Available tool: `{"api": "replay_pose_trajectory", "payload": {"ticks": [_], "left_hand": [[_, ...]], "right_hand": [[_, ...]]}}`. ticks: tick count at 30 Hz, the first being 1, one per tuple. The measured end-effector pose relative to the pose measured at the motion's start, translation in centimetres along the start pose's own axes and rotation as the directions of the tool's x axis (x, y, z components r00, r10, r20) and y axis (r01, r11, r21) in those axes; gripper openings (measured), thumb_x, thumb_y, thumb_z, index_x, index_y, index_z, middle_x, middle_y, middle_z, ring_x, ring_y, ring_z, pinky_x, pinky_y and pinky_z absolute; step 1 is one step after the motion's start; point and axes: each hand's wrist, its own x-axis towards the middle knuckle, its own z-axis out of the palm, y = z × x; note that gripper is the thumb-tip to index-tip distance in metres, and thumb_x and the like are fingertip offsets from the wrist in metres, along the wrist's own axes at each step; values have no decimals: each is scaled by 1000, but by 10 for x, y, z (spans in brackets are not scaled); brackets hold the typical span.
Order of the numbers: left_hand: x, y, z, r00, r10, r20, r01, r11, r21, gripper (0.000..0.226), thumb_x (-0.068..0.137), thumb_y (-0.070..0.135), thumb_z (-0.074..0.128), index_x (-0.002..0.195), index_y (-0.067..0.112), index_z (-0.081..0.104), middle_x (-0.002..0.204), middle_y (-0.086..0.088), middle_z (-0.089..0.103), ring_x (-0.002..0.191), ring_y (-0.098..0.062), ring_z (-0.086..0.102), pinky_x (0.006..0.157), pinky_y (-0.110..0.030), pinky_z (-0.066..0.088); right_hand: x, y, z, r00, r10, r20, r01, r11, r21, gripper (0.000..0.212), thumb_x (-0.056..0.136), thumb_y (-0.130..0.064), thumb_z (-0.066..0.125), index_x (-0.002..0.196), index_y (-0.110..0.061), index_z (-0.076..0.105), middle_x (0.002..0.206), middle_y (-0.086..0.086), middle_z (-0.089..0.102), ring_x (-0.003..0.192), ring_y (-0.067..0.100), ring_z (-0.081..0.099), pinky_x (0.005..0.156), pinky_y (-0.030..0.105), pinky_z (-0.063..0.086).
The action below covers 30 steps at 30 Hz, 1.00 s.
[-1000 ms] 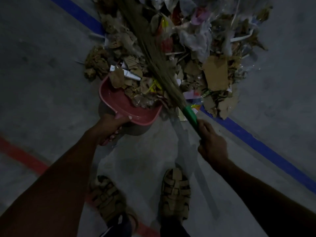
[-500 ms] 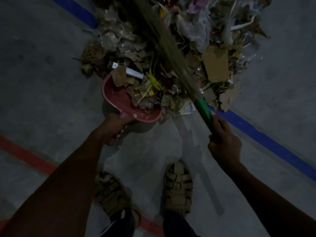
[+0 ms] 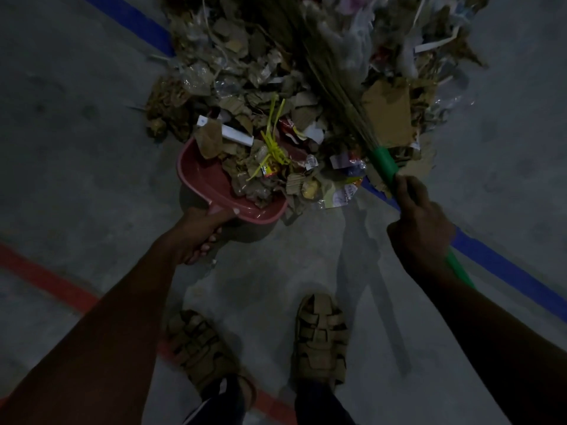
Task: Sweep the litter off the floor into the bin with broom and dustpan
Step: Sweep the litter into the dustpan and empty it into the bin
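A big heap of litter point(image 3: 306, 72), made of cardboard scraps, paper, plastic wrappers and yellow strips, lies on the grey floor ahead of me. My left hand point(image 3: 199, 234) grips the handle of a red dustpan point(image 3: 208, 182), whose mouth is pushed into the near edge of the heap and is partly filled with scraps. My right hand point(image 3: 420, 231) grips the green handle of a grass broom point(image 3: 334, 75). Its bristles lie across the heap, pointing away from me. No bin is in view.
A blue line point(image 3: 506, 271) runs diagonally under the heap and off to the right. Near my feet a red line point(image 3: 49, 280) crosses the floor. Both my sandalled feet point(image 3: 320, 338) stand on bare concrete just behind the dustpan.
The broom and my right hand have swung to the right across the heap. More scraps now lie in and beside the dustpan. My left hand has kept its hold.
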Motion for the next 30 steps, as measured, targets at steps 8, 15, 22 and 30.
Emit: {"api": "replay_pose_trajectory", "payload": {"ticks": [8,15,22,30], "left_hand": [[1,18,9,1000,19,19,-19,1000,12,52,86,53,73,64,15,47,47,0,39,34,-12,32,38,-18,27],[-5,21,14,999,43,-12,-42,997,61,54,89,53,71,61,14,46,45,0,40,32,-12,33,37,-16,28],[-18,15,30,992,122,-25,-122,992,-31,50,89,47,73,63,12,49,46,-1,41,33,-12,34,39,-18,27],[-69,25,34,984,156,-81,-163,982,-92,48,85,46,78,65,11,52,49,-1,45,36,-12,37,41,-19,31]], "right_hand": [[-10,-13,18,986,-101,133,64,964,257,82,71,3,63,148,-18,40,145,7,45,80,32,59,54,25,38],[-35,4,27,960,-188,210,90,910,405,85,68,-3,68,148,-21,43,139,3,52,96,29,60,67,28,47],[-72,-10,26,948,-206,241,81,893,443,87,64,-12,62,148,-22,44,140,0,54,100,29,63,65,27,48],[-90,-15,-26,959,-181,220,63,889,454,91,68,-4,73,151,-24,41,138,1,54,99,28,60,67,23,37]]}}
